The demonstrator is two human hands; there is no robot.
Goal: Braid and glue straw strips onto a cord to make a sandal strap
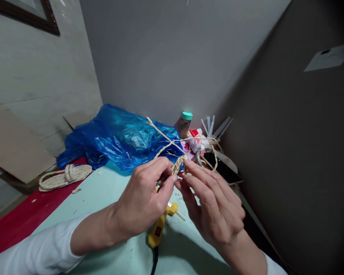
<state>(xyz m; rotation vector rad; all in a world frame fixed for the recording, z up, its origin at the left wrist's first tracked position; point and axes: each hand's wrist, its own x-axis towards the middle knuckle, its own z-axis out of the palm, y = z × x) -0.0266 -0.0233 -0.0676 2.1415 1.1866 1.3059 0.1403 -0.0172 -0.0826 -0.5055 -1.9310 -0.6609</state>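
My left hand (pixel 151 191) is closed on a small folded or coiled piece of braided straw cord (pixel 178 165), pinched between thumb and fingers. Against the other side of that piece, the fingertips of my right hand (pixel 215 202) are pressed together. Loose lengths of the cord (pixel 163 134) rise from the piece, one reaching up to the left and another looping over to the right. Below my hands a yellow glue gun (pixel 154 236) with a glue stick (pixel 180 215) in its back lies on the table. My fingers hide its front and part of the cord.
A bundled hank of straw cord (pixel 65 177) lies on red cloth (pixel 17 225) at left. Behind are a blue plastic bag (pixel 126 133), a green-capped jar (pixel 185 124), a red-and-white packet (pixel 199 141), white sticks (pixel 209 125) and a phone (pixel 223 168). Grey walls close in behind and right.
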